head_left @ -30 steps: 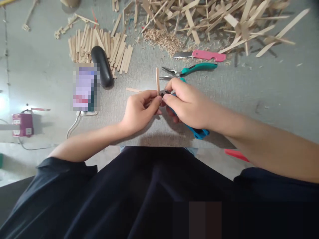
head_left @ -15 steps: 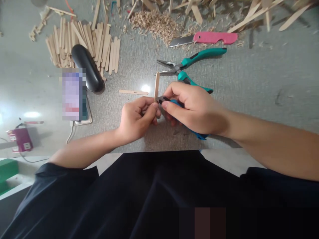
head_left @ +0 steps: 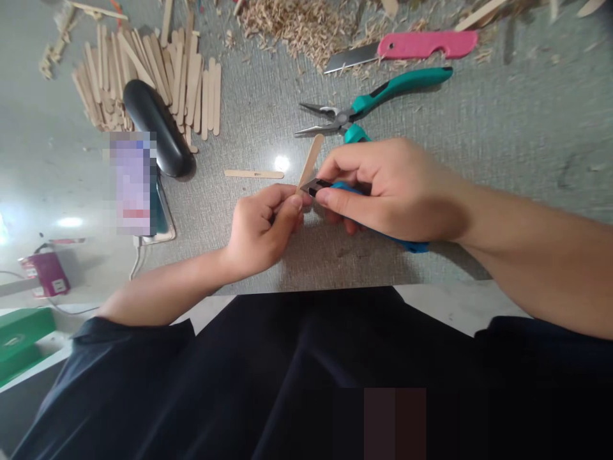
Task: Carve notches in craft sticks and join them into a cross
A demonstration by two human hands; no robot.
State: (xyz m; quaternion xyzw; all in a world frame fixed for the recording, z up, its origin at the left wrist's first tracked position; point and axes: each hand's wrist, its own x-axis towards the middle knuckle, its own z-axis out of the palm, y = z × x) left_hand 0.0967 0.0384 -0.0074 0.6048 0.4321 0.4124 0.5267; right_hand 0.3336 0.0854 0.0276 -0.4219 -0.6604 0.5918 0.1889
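Observation:
My left hand (head_left: 263, 227) pinches the lower end of a wooden popsicle stick (head_left: 312, 155) between thumb and fingers. The stick slants up and to the right. Closed around a blue utility knife (head_left: 345, 187), my right hand (head_left: 390, 191) has its thumb along the handle near the blade. The knife's short metal blade lies against the stick, just above my left thumb; the exact cut is too small to make out. Left of the held stick, a second popsicle stick (head_left: 253, 174) with a small slot in its middle lies flat on the table.
Teal needle-nose pliers (head_left: 342, 119) lie spread beyond my right hand. Behind them are a pink knife (head_left: 426, 45) with its blade out and a heap of wood shavings (head_left: 297, 29). Popsicle sticks (head_left: 158, 70), a black case (head_left: 158, 128) and a phone (head_left: 136, 185) are at left.
The held stick has tilted from nearly upright to leaning right. My right hand and the knife have shifted slightly right. The view has moved, so the far items appear higher.

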